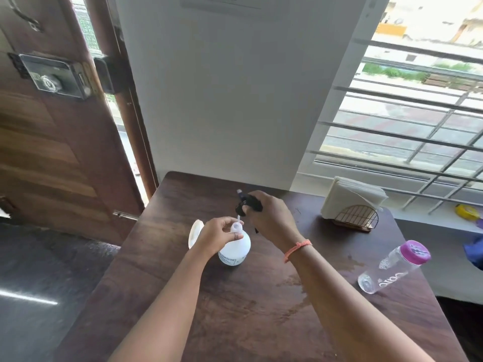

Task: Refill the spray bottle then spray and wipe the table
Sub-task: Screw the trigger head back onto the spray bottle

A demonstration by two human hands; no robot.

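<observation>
Centrally placed, spray bottle (234, 248): white, upright on the dark wooden tabletop (261, 309), its neck uncapped.
Left hand (218, 235): fingers curled round the bottle's neck and shoulder, steadying it.
Right hand (270, 218): fingers closed round the black spray head (248, 202), held just above and behind the bottle's mouth; an orange thread band (298, 248) circles the wrist.
Dip tube (238, 218): thin and pale, hanging from the spray head toward the bottle's mouth; whether its tip is inside cannot be told.
White round thing (195, 232): stands on edge just left of the bottle, partly hidden by the left hand; too unclear to name.
Water bottle (394, 266): clear, with a pink cap, lying tilted on the tabletop's right side, well apart from the hands.
Napkin holder (356, 218): wire frame with a stack of white napkins (352, 193), at the far right of the tabletop by the window.
Tabletop surface: wet-looking patches (295, 280) between the right forearm and the water bottle.
</observation>
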